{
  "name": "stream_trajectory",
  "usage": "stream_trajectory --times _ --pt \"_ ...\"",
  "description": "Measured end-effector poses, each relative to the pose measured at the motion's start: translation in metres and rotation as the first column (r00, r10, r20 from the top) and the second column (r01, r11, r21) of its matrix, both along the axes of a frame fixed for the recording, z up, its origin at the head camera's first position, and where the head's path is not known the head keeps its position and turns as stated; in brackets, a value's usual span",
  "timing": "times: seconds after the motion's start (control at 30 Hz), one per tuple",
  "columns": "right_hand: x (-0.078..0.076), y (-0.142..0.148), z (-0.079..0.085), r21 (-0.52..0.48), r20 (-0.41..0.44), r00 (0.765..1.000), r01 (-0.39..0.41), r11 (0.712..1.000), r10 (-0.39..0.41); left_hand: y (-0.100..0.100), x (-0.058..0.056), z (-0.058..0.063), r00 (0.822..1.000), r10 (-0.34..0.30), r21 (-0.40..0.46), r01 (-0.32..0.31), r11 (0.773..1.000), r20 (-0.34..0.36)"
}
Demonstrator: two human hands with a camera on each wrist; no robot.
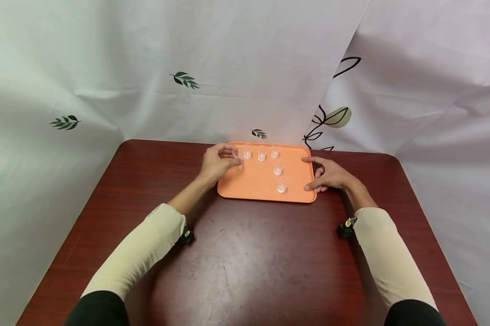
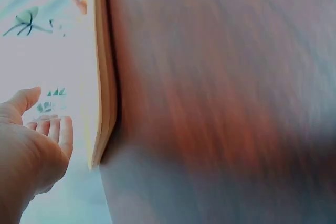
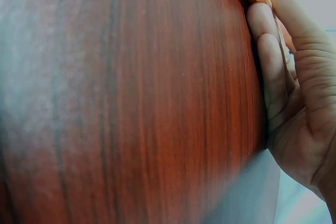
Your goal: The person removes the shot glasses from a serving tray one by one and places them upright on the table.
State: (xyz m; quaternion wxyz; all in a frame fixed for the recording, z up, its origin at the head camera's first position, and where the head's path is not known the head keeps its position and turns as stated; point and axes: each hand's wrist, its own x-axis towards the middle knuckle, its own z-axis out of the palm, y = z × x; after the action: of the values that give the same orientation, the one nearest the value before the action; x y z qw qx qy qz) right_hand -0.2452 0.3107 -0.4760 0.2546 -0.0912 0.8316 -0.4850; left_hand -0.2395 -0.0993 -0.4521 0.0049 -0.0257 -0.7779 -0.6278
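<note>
An orange tray [image 1: 253, 181] lies near the far edge of the table. Several small clear plastic cups stand on it: a line along the back, including one cup [image 1: 262, 153], then a middle cup [image 1: 278, 167] and a front cup [image 1: 283, 184]. My left hand [image 1: 216, 165] reaches over the tray's left side, thumb and fingers around the leftmost clear cup [image 1: 237, 153], whose lower part the thumb hides. At the right end my right hand [image 1: 330, 175] grips the tray's rim. In the right wrist view, curled fingers [image 3: 270, 59] lie against the outer side of that rim.
The dark red wooden table [image 1: 245, 253] spreads out in front of the tray. White cloth with leaf prints [image 1: 245, 68] hangs close behind the tray and down both sides. Black wrist cameras sit under the pale sleeves [image 1: 147, 244].
</note>
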Motion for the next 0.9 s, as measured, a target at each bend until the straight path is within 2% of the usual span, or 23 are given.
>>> stream_trajectory --times 0.2,0.6,0.9 --pt "0.0 0.0 0.0 -0.006 0.012 1.0 0.001 1.0 -0.001 -0.026 -0.006 0.001 0.998 0.061 0.01 -0.061 0.998 -0.006" --pt "0.0 0.0 0.003 0.013 0.005 1.0 0.003 1.0 -0.004 -0.066 -0.019 -0.012 0.982 0.189 0.018 -0.19 0.982 0.014" --pt "0.0 0.0 0.001 0.002 0.01 1.0 0.004 1.0 -0.004 -0.095 -0.028 -0.017 0.958 0.284 -0.079 -0.28 0.957 0.047"
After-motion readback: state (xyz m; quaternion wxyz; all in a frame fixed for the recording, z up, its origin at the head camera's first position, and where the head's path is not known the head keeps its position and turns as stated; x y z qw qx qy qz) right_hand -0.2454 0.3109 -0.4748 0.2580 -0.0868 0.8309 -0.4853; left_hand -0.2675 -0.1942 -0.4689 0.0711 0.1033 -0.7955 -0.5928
